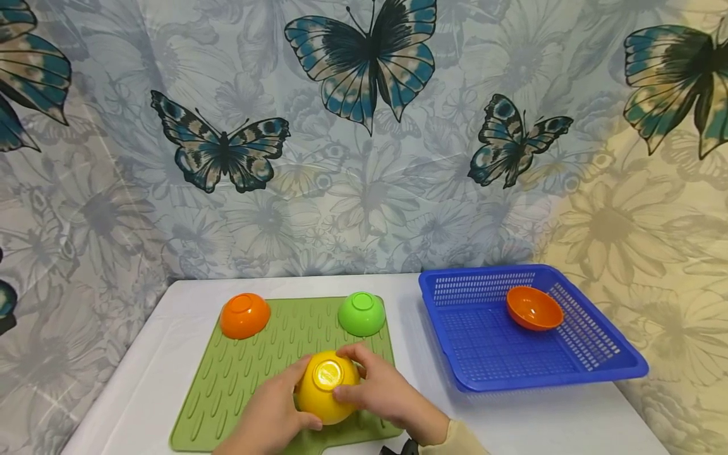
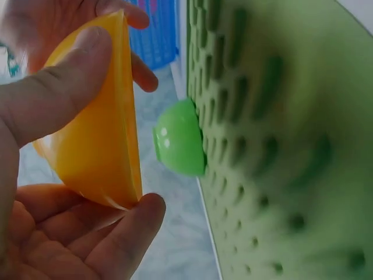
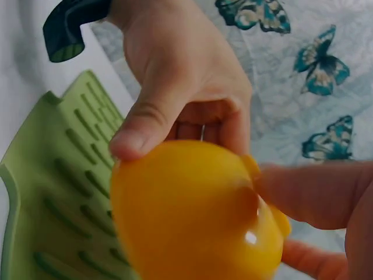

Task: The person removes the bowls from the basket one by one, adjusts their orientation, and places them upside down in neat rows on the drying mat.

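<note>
The yellow bowl point(image 1: 323, 398) was held bottom-up over the green mat point(image 1: 301, 332), its rim clear of the ribbed surface, as the left wrist view showed. Its foot ring faced upward and a little toward the person, and its open side faced the mat; the axis from foot to rim ran roughly upright, with a slight tilt.

The bowl sat between the two hands. The left hand point(image 1: 270, 407) gripped it from the left, partly open to the width of the bowl, with the thumb on the near side of the wall and the other fingers curved under to the rim. The right hand point(image 1: 389, 392) held it from the right, also partly open, its thumb pressed to the wall beside the foot ring and its fingers bent round the far side.

Beyond the hands, a green bowl point(image 1: 361, 319) rested upside down near the mat's far right corner, and an orange bowl point(image 1: 243, 321) rested likewise at the far left corner. To the right, a blue basket point(image 1: 478, 341) held a second orange bowl point(image 1: 533, 309), hollow side up. A white table point(image 1: 512, 417) bore mat and basket, before a butterfly-printed cloth point(image 1: 370, 234).
</note>
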### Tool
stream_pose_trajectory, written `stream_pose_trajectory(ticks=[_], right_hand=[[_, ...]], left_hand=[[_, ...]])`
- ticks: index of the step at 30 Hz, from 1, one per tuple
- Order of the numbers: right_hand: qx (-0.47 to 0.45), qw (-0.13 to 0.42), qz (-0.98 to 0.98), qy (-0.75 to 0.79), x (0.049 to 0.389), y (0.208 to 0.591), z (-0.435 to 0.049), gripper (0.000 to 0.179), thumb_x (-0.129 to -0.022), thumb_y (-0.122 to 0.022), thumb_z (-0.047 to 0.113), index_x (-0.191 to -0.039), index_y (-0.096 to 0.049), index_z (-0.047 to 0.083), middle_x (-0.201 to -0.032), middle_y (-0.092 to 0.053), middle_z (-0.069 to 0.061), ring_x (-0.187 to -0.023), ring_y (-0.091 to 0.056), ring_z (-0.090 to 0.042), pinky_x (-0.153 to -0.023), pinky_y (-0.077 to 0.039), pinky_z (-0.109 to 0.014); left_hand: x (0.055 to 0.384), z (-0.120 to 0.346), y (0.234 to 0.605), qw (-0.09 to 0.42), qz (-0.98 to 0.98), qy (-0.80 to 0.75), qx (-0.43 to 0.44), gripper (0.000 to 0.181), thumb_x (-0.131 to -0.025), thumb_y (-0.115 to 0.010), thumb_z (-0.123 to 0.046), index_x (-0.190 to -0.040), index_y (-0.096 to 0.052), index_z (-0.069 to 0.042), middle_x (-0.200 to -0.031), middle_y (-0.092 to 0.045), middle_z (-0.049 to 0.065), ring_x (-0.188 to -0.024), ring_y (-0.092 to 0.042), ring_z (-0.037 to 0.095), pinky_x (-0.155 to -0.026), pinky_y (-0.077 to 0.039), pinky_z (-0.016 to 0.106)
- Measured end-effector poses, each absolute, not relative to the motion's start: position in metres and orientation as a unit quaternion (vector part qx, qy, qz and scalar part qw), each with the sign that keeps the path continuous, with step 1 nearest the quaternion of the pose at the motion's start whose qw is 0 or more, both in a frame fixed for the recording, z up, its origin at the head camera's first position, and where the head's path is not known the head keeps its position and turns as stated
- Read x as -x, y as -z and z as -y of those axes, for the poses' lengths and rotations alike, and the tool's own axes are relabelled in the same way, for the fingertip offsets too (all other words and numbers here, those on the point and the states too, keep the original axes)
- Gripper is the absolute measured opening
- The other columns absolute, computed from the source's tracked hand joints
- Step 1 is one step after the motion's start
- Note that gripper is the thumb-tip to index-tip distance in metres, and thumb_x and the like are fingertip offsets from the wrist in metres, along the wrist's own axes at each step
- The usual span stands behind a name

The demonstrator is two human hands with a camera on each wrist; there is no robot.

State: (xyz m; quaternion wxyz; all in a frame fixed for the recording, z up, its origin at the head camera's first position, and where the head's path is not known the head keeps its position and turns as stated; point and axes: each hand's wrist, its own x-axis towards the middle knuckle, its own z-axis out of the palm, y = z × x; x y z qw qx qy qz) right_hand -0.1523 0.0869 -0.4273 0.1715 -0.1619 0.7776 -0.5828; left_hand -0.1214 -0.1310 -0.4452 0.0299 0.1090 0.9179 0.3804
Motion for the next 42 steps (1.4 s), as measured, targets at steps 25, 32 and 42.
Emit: stream_pose_trajectory(ticks=[25, 32, 42], right_hand=[[0.221, 0.190, -0.819, 0.494, 0.174, 0.459, 0.055, 0.056, -0.078, -0.086, 0.015, -0.127, -0.060, 0.027, -0.115, -0.061, 0.018, -0.103, -0.054, -0.001, -0.093, -0.046, -0.025], [0.225, 0.197, -0.822, 0.485, 0.177, 0.469, 0.079, 0.055, -0.079, -0.086, 0.013, -0.126, -0.060, 0.025, -0.115, -0.060, 0.017, -0.104, -0.054, 0.000, -0.093, -0.046, -0.024], [0.208, 0.179, -0.859, 0.432, 0.175, 0.468, 0.092, 0.056, -0.074, -0.089, 0.016, -0.122, -0.062, 0.028, -0.110, -0.063, 0.016, -0.100, -0.056, -0.002, -0.089, -0.047, -0.024]], left_hand=[[0.124, 0.263, 0.452, 0.097, -0.956, -0.278, 0.000, 0.112, -0.054, -0.096, -0.032, -0.145, -0.043, 0.008, -0.122, -0.064, 0.023, -0.103, -0.064, 0.032, -0.086, -0.052, 0.056], [0.126, 0.284, 0.464, 0.091, -0.962, -0.258, -0.004, 0.112, -0.055, -0.095, -0.034, -0.144, -0.043, 0.009, -0.123, -0.063, 0.025, -0.109, -0.061, 0.039, -0.089, -0.048, 0.061], [0.130, 0.290, 0.472, 0.101, -0.962, -0.254, -0.002, 0.109, -0.055, -0.095, -0.032, -0.142, -0.044, 0.012, -0.126, -0.061, 0.027, -0.113, -0.058, 0.044, -0.091, -0.045, 0.063]])
